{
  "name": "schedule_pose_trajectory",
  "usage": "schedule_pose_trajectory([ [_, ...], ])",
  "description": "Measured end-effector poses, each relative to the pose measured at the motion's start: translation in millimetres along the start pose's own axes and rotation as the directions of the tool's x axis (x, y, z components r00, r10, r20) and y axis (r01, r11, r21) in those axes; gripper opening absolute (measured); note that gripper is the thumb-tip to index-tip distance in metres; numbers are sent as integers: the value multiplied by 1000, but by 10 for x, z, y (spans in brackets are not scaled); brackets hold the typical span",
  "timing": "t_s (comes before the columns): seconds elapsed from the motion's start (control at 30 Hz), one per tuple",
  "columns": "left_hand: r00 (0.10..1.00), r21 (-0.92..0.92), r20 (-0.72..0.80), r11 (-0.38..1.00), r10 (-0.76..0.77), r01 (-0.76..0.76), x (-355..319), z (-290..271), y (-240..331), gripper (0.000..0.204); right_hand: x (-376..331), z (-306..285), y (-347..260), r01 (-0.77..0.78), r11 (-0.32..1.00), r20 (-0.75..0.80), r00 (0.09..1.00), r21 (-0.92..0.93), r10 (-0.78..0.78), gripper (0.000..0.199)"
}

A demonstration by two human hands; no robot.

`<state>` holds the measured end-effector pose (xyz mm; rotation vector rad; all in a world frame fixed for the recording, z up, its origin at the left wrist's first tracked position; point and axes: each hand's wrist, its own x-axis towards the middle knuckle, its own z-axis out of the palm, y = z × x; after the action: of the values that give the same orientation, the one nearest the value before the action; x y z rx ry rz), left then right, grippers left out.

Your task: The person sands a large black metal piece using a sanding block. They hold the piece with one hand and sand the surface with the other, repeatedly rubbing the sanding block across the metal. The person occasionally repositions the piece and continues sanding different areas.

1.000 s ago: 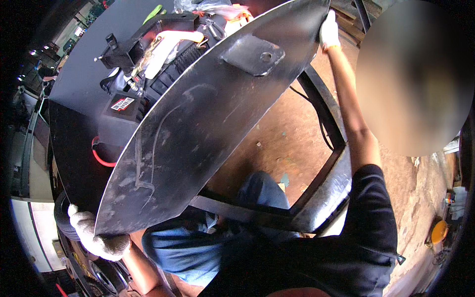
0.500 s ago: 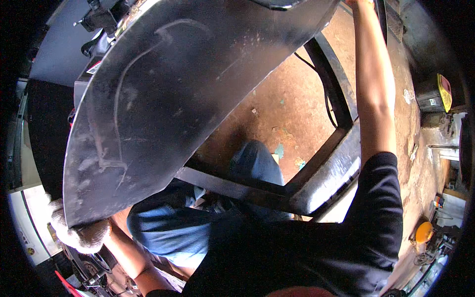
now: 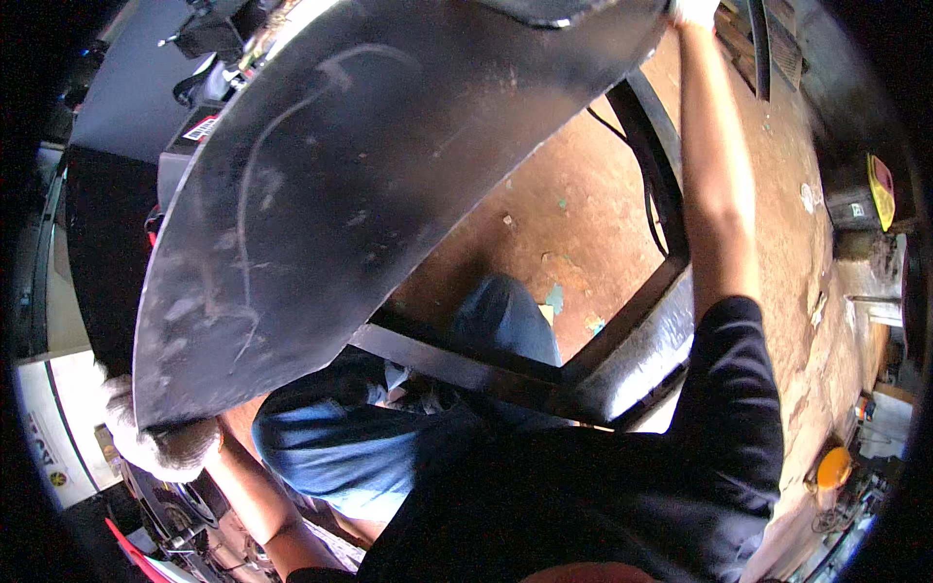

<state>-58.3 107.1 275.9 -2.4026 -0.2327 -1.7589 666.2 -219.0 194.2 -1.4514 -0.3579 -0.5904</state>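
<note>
A large dark panel (image 3: pixel 321 204), scuffed and curved along its left edge, slants across the view in front of me. My left hand (image 3: pixel 170 442), in a white glove, is closed around its lower left corner. My right arm reaches far ahead, and my gloved right hand (image 3: pixel 694 12) is beside the panel's far right corner. The upper rim of the picture cuts that hand off, so its fingers cannot be made out. Below the panel's straight edge lies a black frame (image 3: pixel 466 360) with a wide opening. Whether frame and panel are joined is not clear.
Through the frame's opening I see the brown floor (image 3: pixel 583 233) and my knee in blue jeans (image 3: pixel 505 316). A yellow-rimmed dark bin (image 3: pixel 881 191) stands at the right, with an orange round thing (image 3: pixel 834 468) nearer. Bicycle-like parts (image 3: pixel 185 515) lie at the lower left.
My right hand and arm have shifted left and slightly nearer, so more of the white glove shows beside the panel. The left hand keeps its hold, and the whole view has shifted a little.
</note>
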Motion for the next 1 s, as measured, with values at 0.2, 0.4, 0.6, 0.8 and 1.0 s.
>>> schedule_pose_trajectory([
  [0.2, 995, -116, -41, 990, -91, 86, -232, 36, -126, 34, -153, 45, -106, -78, 990, 104, 992, 121, 66, 68],
  [0.4, 989, -301, -50, 946, -142, 120, -314, -103, -393, 44, -146, 84, -385, 31, 998, 16, 999, 58, -32, 71],
  [0.6, 859, -428, -115, 806, -498, 410, -601, -220, -659, 48, -319, 162, -157, -45, 994, 83, 996, 102, 37, 70],
  [0.8, 860, -257, 68, 824, -506, 506, -673, -280, -766, 42, 125, 153, -583, 18, 992, 4, 1000, 128, -19, 70],
  [1.0, 920, -323, 16, 869, -392, 376, -626, -230, -669, 47, -21, 124, -338, -27, 993, 79, 997, 111, 18, 70],
])
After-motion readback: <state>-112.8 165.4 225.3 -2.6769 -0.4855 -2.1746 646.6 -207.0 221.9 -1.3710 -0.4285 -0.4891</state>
